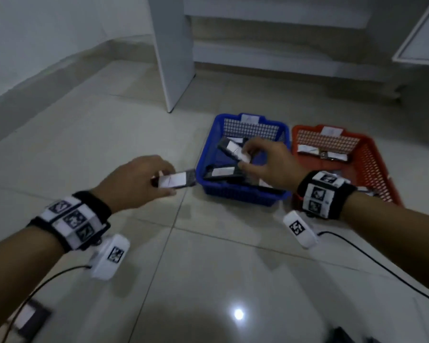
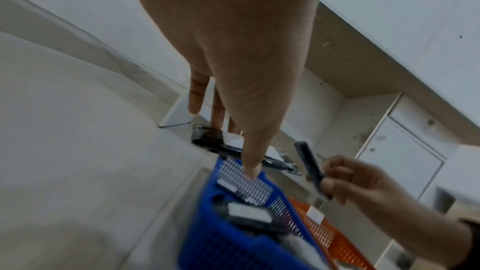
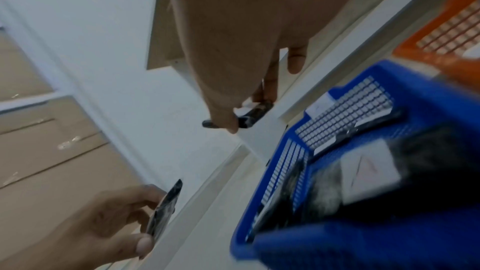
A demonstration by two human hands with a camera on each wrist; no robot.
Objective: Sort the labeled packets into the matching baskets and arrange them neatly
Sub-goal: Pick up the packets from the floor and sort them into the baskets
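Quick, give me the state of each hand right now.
Left hand: pinching a dark labeled packet just left of the blue basket.
Right hand: pinching another labeled packet above that basket.

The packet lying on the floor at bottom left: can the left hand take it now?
Probably not yet: the left hand already holds a packet beside the blue basket, and the floor packet lies back near the person.

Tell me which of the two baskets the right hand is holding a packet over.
The blue basket. The right hand pinches its packet above that one; the orange basket beside it has no hand above it.
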